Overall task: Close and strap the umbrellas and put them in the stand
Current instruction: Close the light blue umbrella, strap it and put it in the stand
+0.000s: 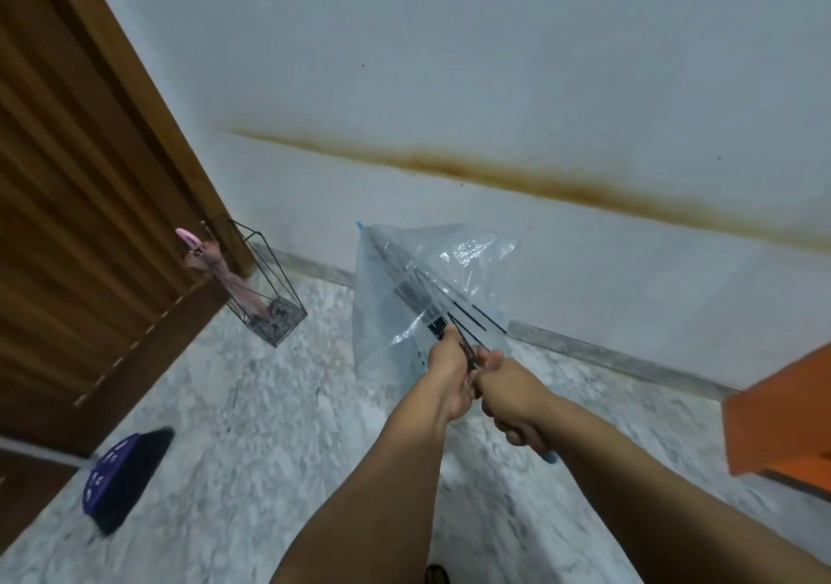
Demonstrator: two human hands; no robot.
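Presently, the wire stand (265,286), well left of both hands and beyond them, holds one closed pink umbrella (225,271). A clear umbrella (418,295), half collapsed, points away from the hands. The left hand (449,374) grips its shaft by the black ribs; the right hand (512,399), just behind, grips the blue handle. Canopy folds obscure the runner; motion blur softens details.
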